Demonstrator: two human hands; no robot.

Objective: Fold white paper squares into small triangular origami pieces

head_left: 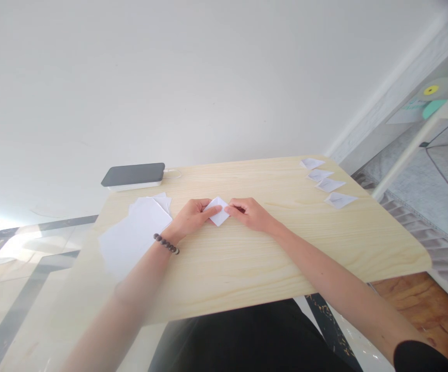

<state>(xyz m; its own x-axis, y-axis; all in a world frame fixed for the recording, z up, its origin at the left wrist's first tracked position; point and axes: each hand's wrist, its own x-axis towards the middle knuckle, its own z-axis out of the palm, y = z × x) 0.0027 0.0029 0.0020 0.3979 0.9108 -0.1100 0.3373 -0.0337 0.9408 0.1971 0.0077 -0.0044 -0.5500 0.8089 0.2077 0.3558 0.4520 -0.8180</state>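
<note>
A small folded white paper (218, 213) lies on the light wooden table (270, 243), near its middle. My left hand (191, 217), with a dark bead bracelet on the wrist, presses the paper's left side with its fingers curled and a fingertip on top. From the right, my right hand (250, 213) pinches the paper's edge with closed fingers. Both hands touch the same piece.
A stack of white sheets (133, 235) lies at the table's left. A grey and white flat device (134, 175) with a cable sits at the back left. Several folded paper pieces (328, 185) lie in a row at the back right. White wall behind.
</note>
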